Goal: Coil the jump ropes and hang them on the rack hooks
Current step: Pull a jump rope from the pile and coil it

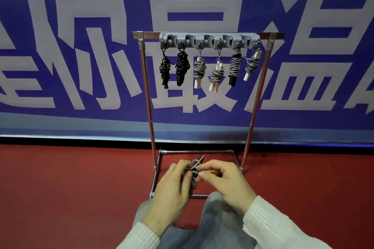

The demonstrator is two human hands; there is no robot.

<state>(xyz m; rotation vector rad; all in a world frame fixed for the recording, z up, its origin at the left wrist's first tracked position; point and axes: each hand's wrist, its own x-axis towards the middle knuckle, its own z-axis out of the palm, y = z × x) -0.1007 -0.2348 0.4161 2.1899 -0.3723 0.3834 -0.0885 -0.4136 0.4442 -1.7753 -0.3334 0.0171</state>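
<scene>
A metal rack stands on the red floor with a grey hook strip along its top bar. Several coiled jump ropes hang from the hooks: two black ones at the left and grey-corded ones to the right. Low in front of the rack, my left hand grips a grey coiled jump rope wound around its handles. My right hand pinches the rope's cord at the top of the bundle. Most of the bundle is hidden by my fingers.
The rack's square base frame lies on the red floor right under my hands. A blue banner with large pale characters covers the wall behind. My knees in grey trousers fill the bottom centre.
</scene>
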